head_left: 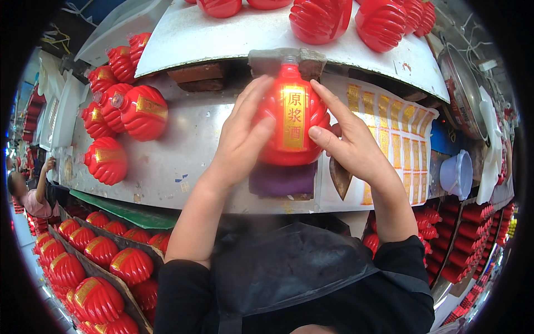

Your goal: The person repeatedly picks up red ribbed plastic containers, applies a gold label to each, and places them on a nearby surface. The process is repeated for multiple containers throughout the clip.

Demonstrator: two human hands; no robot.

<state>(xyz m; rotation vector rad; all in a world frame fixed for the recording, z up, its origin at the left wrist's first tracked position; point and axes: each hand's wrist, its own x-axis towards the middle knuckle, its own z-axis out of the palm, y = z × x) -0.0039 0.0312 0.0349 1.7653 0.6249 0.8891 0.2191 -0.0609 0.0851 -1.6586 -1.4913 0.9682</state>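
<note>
A round red bottle (266,137) with swirled ribs and a clear neck lies on its back in front of me. Its neck rests on a grey support, and a gold label (293,118) with red characters runs down its upper face. My left hand (243,125) lies along the bottle's left side, slightly blurred by motion. My right hand (353,139) presses the right side with thumb and forefinger. From under its curled fingers sticks a pointed brown blade (340,179), its handle mostly hidden. Purple cloth (282,179) shows below the bottle.
Sheets of gold labels (411,150) lie to the right, near a pale blue basin (456,174). Several red bottles (143,113) stand at left, others on the raised white board (233,39). Crated labelled bottles (97,299) fill the lower left. Another person (44,195) is at far left.
</note>
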